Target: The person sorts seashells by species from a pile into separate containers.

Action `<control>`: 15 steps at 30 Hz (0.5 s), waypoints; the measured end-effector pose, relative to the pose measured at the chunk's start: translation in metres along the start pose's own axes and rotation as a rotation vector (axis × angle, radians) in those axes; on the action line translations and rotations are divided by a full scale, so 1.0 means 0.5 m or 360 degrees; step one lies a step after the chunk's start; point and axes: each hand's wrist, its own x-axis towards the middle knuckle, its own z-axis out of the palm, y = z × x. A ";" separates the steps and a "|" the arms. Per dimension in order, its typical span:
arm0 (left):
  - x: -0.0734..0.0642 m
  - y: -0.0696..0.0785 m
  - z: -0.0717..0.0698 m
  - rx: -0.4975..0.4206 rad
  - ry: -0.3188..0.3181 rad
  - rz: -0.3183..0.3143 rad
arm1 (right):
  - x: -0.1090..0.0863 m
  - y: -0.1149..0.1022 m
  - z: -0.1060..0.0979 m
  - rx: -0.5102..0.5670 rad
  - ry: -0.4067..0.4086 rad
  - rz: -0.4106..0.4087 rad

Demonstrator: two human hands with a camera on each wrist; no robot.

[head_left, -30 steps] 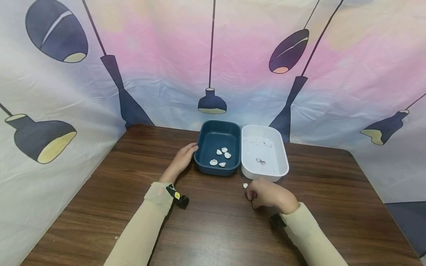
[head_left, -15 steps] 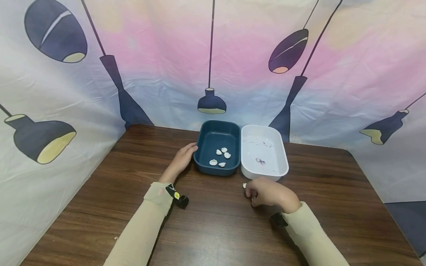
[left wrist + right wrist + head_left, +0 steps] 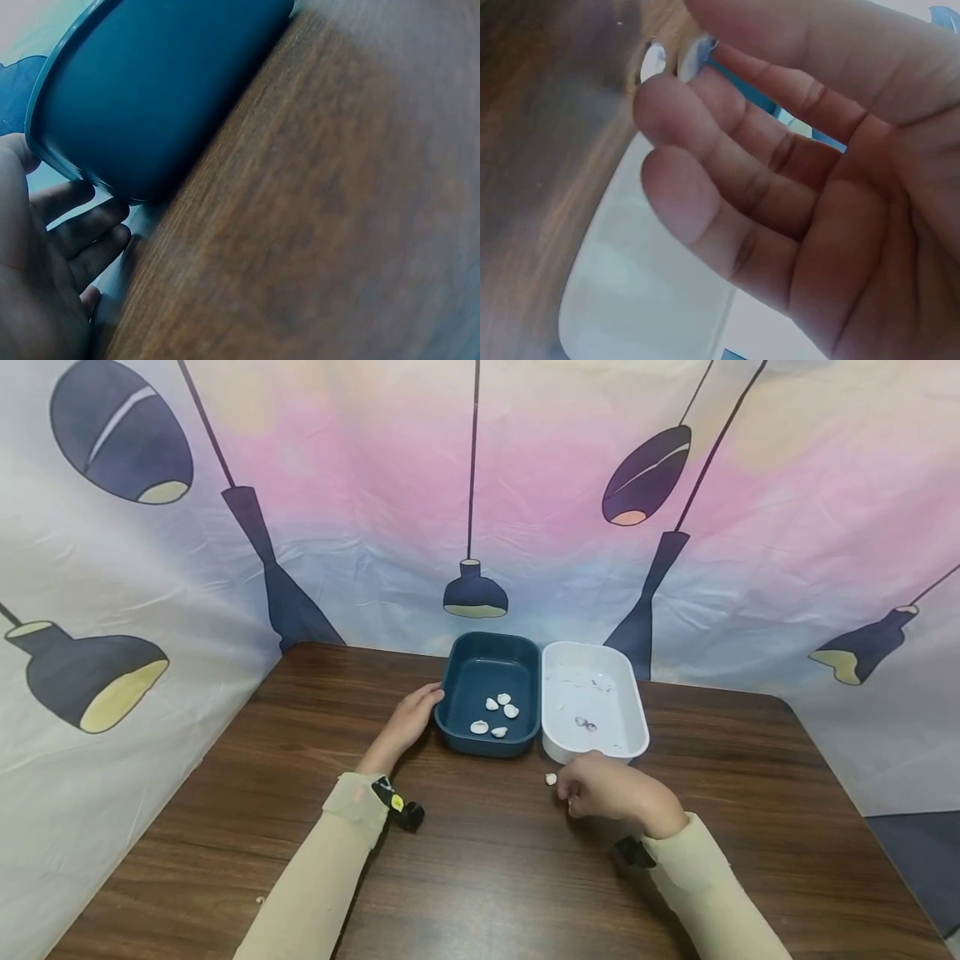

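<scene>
My left hand (image 3: 407,720) rests its fingertips against the outer left side of a dark teal tray (image 3: 442,714). In the left wrist view its fingers (image 3: 90,229) lie loosely bent at the tray's corner. Inside that tray are several small white shells (image 3: 511,712). My right hand (image 3: 618,793) is low over the table, just in front of a white tray (image 3: 637,752). Between its thumb and fingertips it pinches a small shell (image 3: 696,58), seen in the right wrist view. Another white shell (image 3: 551,779) lies on the table just left of the right fingertips.
The two trays stand side by side at the back of the brown wooden table (image 3: 480,877). A few small purplish shells (image 3: 586,724) lie in the white tray. Behind the table hangs a printed cloth (image 3: 360,485). A tiny pale speck (image 3: 260,900) is near the left sleeve.
My right hand has risen slightly off the table with the pinched shell. The left hand and both trays stay in place.
</scene>
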 end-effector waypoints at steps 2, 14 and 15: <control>0.000 -0.002 -0.001 -0.0007 0.0001 -0.0003 | -0.002 -0.001 -0.007 -0.0009 0.0024 -0.0030; 0.001 -0.003 -0.002 -0.0008 0.0012 0.0007 | -0.012 0.017 -0.065 -0.0050 0.0195 -0.0195; 0.003 -0.003 -0.001 -0.0004 0.0006 0.0010 | -0.013 0.019 -0.071 -0.0048 0.0198 -0.0191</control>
